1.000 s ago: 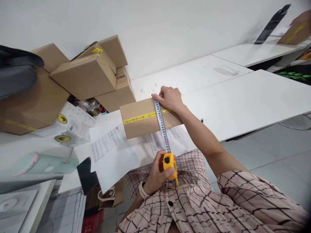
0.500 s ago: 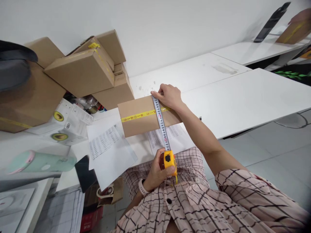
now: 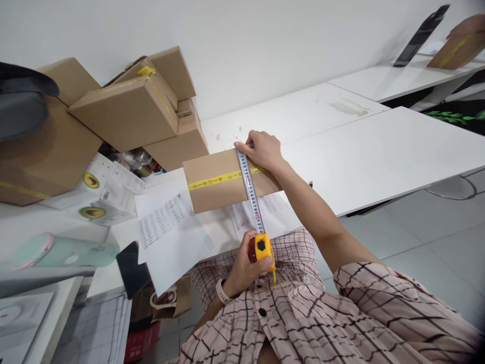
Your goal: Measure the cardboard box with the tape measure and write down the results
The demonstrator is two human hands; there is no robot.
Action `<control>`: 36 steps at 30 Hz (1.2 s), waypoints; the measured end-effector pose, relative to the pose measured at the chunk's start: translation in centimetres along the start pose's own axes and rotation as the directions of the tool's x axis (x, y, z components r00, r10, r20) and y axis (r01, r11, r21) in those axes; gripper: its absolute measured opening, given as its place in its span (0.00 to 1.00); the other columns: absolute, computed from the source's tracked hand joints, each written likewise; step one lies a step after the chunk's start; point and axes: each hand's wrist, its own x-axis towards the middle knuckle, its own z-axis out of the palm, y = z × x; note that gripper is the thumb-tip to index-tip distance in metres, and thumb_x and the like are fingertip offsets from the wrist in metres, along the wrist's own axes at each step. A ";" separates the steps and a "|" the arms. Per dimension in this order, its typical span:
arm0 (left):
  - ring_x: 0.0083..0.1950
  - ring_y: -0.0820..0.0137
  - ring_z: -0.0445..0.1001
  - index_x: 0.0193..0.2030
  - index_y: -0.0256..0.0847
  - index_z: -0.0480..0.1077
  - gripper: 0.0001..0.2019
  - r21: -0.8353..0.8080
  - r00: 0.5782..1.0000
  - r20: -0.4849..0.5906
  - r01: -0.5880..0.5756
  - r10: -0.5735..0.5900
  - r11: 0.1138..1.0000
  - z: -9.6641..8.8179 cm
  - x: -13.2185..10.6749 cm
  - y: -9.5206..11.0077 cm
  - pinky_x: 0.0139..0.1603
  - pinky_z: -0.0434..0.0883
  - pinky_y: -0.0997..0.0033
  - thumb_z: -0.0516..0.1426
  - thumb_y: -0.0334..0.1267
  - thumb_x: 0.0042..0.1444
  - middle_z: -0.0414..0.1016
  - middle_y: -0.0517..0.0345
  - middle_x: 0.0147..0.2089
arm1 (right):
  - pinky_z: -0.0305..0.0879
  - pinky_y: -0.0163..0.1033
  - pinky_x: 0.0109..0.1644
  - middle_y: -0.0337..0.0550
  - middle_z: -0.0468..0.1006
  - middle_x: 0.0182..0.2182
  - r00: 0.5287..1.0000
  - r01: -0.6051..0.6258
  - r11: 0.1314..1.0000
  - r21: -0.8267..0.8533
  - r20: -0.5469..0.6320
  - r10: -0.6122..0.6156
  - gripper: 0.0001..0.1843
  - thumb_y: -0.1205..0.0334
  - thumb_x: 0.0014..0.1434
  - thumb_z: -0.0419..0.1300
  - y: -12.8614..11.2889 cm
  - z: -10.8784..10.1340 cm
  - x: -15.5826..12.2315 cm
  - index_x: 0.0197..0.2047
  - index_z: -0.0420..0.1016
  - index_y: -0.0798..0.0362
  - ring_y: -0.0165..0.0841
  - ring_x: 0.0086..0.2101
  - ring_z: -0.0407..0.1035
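Observation:
A cardboard box (image 3: 212, 197) sealed with yellow printed tape lies on the white table, partly over printed sheets. Across its top runs the silver blade of a tape measure (image 3: 262, 248), whose yellow case is near my lap. My left hand (image 3: 246, 265) is closed around that case, thumb on its front. At the box's far edge, my right hand (image 3: 262, 149) pinches the blade's end against the cardboard; the end itself is hidden under the fingers. The blade stretches straight between both hands, with numbers visible along it.
Stacked cardboard boxes (image 3: 125, 116) and white avocado-print cartons (image 3: 102, 197) stand at the left. A mint bottle (image 3: 68, 253) lies below them, near paper sheets (image 3: 174, 237). A dark bottle (image 3: 420, 38) and another person's hand (image 3: 468, 26) on a box are at the far right.
Almost nothing differs. Both hands, the tape measure and the box keep their places, with only a very slight shift of the whole view.

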 end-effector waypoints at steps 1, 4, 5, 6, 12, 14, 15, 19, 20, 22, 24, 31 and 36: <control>0.46 0.63 0.76 0.61 0.46 0.58 0.39 0.003 1.000 -0.001 -0.001 0.001 1.000 0.0 0.0 0.0 0.45 0.76 0.62 0.72 0.52 0.48 0.73 0.48 0.53 | 0.61 0.44 0.44 0.47 0.78 0.35 1.000 0.000 1.000 -0.001 0.000 0.000 0.20 0.42 0.66 0.56 0.0 0.0 0.0 0.35 0.71 0.51 0.40 0.38 0.69; 0.46 0.63 0.76 0.61 0.46 0.58 0.39 0.017 1.000 0.003 -0.008 0.008 1.000 -0.1 0.0 -0.1 0.45 0.76 0.62 0.72 0.52 0.49 0.73 0.48 0.53 | 0.61 0.44 0.44 0.48 0.78 0.35 1.000 0.000 1.000 -0.003 0.001 0.000 0.20 0.42 0.66 0.56 0.0 0.0 0.0 0.34 0.71 0.51 0.40 0.38 0.69; 0.46 0.63 0.76 0.61 0.46 0.58 0.39 0.019 1.000 0.005 -0.011 0.011 1.000 -0.1 0.0 -0.1 0.45 0.76 0.62 0.72 0.52 0.49 0.73 0.49 0.53 | 0.61 0.44 0.44 0.48 0.79 0.35 1.000 0.000 1.000 -0.004 0.000 0.000 0.21 0.42 0.66 0.55 0.0 0.0 0.0 0.34 0.71 0.51 0.40 0.38 0.69; 0.46 0.63 0.76 0.62 0.46 0.58 0.39 0.021 1.000 0.008 -0.013 0.013 1.000 -0.1 0.0 -0.1 0.45 0.76 0.62 0.72 0.52 0.50 0.73 0.49 0.53 | 0.61 0.44 0.44 0.48 0.79 0.35 1.000 0.000 1.000 -0.004 -0.001 0.000 0.21 0.42 0.66 0.55 0.0 0.0 0.0 0.34 0.70 0.51 0.40 0.38 0.69; 0.46 0.64 0.76 0.62 0.46 0.58 0.38 0.009 1.000 0.017 -0.024 0.024 1.000 -0.2 -0.1 -0.5 0.45 0.76 0.62 0.71 0.52 0.50 0.73 0.49 0.53 | 0.60 0.44 0.44 0.48 0.79 0.35 1.000 0.006 1.000 -0.002 -0.006 -0.006 0.21 0.41 0.66 0.55 0.1 0.0 -0.1 0.33 0.70 0.51 0.40 0.38 0.69; 0.46 0.64 0.76 0.62 0.46 0.58 0.39 0.015 1.000 0.011 -0.025 0.025 1.000 -0.2 0.0 -0.7 0.44 0.76 0.62 0.72 0.52 0.50 0.73 0.49 0.53 | 0.60 0.44 0.44 0.48 0.78 0.35 1.000 0.005 1.000 -0.001 -0.006 -0.005 0.21 0.41 0.66 0.55 0.1 0.0 -0.2 0.34 0.71 0.51 0.40 0.38 0.69; 0.46 0.64 0.76 0.62 0.46 0.58 0.39 0.022 1.000 0.005 -0.026 0.026 0.999 -0.2 0.0 -0.8 0.45 0.76 0.62 0.72 0.51 0.50 0.73 0.49 0.53 | 0.60 0.44 0.44 0.48 0.78 0.35 1.000 0.005 1.000 -0.001 -0.006 -0.005 0.21 0.41 0.66 0.55 0.1 0.0 -0.2 0.34 0.71 0.51 0.40 0.38 0.69; 0.46 0.62 0.78 0.61 0.46 0.60 0.37 0.007 1.000 0.008 -0.029 0.028 1.000 -0.3 0.1 -0.3 0.44 0.77 0.62 0.72 0.51 0.49 0.74 0.50 0.52 | 0.60 0.43 0.44 0.48 0.78 0.35 1.000 0.006 1.000 -0.002 -0.008 -0.006 0.22 0.40 0.66 0.55 0.2 0.1 -0.1 0.34 0.71 0.51 0.40 0.39 0.69; 0.46 0.61 0.78 0.60 0.46 0.60 0.37 -0.010 0.999 0.025 -0.030 0.030 1.000 -0.5 -0.1 0.1 0.44 0.77 0.62 0.72 0.51 0.49 0.75 0.49 0.52 | 0.60 0.43 0.44 0.48 0.78 0.35 1.000 0.010 1.000 0.001 -0.004 -0.010 0.23 0.39 0.67 0.54 0.3 0.1 0.0 0.34 0.70 0.51 0.40 0.39 0.69; 0.47 0.58 0.80 0.59 0.46 0.62 0.36 -0.043 0.996 0.074 -0.041 0.044 0.998 -1.2 -1.0 1.4 0.43 0.78 0.60 0.71 0.52 0.48 0.76 0.47 0.53 | 0.59 0.43 0.43 0.48 0.77 0.35 1.000 0.026 0.999 0.022 0.016 -0.027 0.25 0.38 0.69 0.50 0.5 -0.1 0.1 0.34 0.70 0.51 0.40 0.38 0.68; 0.46 0.56 0.81 0.59 0.46 0.65 0.36 -0.044 0.991 0.068 -0.116 0.119 0.992 -2.4 -2.4 3.0 0.43 0.80 0.58 0.71 0.54 0.47 0.75 0.43 0.57 | 0.59 0.42 0.43 0.47 0.77 0.34 0.998 0.056 0.997 0.059 0.040 -0.058 0.28 0.39 0.71 0.44 0.9 -0.4 0.1 0.34 0.70 0.51 0.39 0.37 0.68; 0.45 0.61 0.81 0.56 0.50 0.70 0.31 0.279 0.755 -0.405 -0.435 0.516 0.856 -8.3 -4.1 7.6 0.45 0.84 0.52 0.73 0.45 0.44 0.67 0.51 0.68 | 0.64 0.45 0.52 0.49 0.77 0.49 0.996 0.082 0.986 0.148 -0.046 -0.076 0.24 0.41 0.71 0.46 2.8 -1.3 -2.6 0.49 0.73 0.49 0.41 0.49 0.69; 0.46 0.60 0.80 0.51 0.47 0.69 0.31 0.199 0.783 -0.406 -0.428 0.472 0.882 -10.8 -0.9 7.0 0.47 0.83 0.49 0.73 0.51 0.41 0.74 0.57 0.51 | 0.66 0.51 0.55 0.51 0.76 0.53 0.991 -0.081 0.984 0.161 -0.097 0.098 0.30 0.35 0.69 0.48 4.4 -1.5 -6.4 0.62 0.65 0.48 0.47 0.53 0.71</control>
